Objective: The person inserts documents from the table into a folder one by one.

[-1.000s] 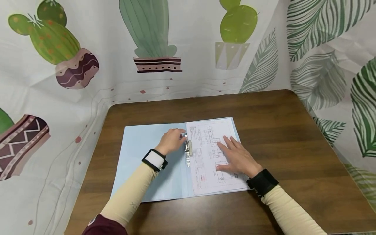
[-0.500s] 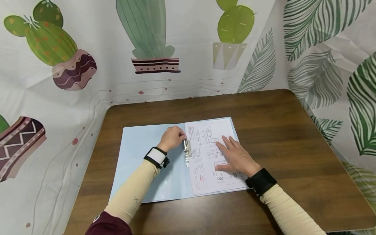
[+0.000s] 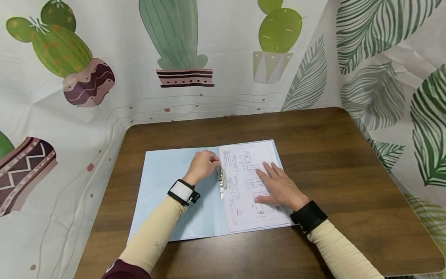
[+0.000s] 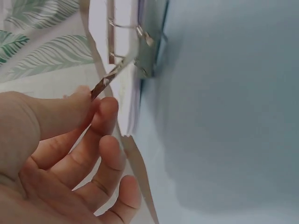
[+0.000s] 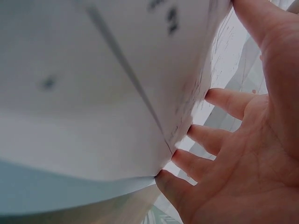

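Observation:
A light blue folder (image 3: 167, 170) lies open flat on the table. On its right side is a stack of printed technical drawings (image 3: 231, 201), held along the spine by a metal binder clip (image 3: 222, 185). My left hand (image 3: 201, 166) is at the upper end of that clip. Its thumb and forefinger pinch the clip's narrow metal lever (image 4: 103, 85), which stands at a slant in the left wrist view, while the other fingers are bent loosely. With fingers spread, my right hand (image 3: 280, 188) rests on the top sheet; its fingertips touch the paper in the right wrist view.
The brown wooden table (image 3: 331, 162) extends around the folder on all sides. Behind and beside it hangs a white cloth (image 3: 237, 93) printed with cacti and leaves.
My left thumb and forefinger, a little apart near the clip's top end one second ago, have come together on the lever. The right hand has stayed spread on the sheets.

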### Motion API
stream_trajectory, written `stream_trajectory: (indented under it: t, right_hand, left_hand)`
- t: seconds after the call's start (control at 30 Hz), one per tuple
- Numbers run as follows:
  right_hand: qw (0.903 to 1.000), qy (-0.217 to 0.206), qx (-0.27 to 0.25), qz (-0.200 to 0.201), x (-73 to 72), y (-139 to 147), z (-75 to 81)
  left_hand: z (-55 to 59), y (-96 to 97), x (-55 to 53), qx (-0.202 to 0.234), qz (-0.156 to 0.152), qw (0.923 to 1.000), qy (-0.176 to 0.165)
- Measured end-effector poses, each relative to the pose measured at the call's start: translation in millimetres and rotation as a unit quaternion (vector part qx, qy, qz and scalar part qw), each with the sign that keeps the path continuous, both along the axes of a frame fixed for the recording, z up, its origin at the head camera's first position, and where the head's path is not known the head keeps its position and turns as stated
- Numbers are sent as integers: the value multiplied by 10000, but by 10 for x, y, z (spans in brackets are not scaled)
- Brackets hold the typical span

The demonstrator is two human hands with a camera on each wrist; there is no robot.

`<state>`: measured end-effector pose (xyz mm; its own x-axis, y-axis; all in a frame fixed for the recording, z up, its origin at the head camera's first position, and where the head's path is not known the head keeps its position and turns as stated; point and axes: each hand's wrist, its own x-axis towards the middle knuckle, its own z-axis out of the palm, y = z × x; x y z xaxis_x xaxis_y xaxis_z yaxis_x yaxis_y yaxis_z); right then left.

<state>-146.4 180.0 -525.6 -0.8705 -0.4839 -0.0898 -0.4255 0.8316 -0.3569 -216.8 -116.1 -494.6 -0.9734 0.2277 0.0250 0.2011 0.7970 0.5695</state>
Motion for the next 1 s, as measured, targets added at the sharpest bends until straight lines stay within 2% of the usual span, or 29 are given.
stream_trajectory:
  t: [0.27,0.47,0.63,0.83,1.0]
  right_hand:
    - [10000,10,-36,-23,3,-6,-14]
    - [10000,-17,-50,-56,12,-6,-9]
    - [10000,6,-53,-65,12,-9,-12]
    - [10000,8,-18,-61,15,-23,-11]
    - [10000,-5,-13,-77,12,-22,-3]
  left_hand:
    - [95,-18,316,205,-306,9973,629]
    - [73,-14,580,61,-504,9937,999]
    - [25,-19,719,17,-500,9915,1201]
    - [-48,-51,823,266,-584,9904,1226]
    - [-105,-98,823,817,-553,9915,848]
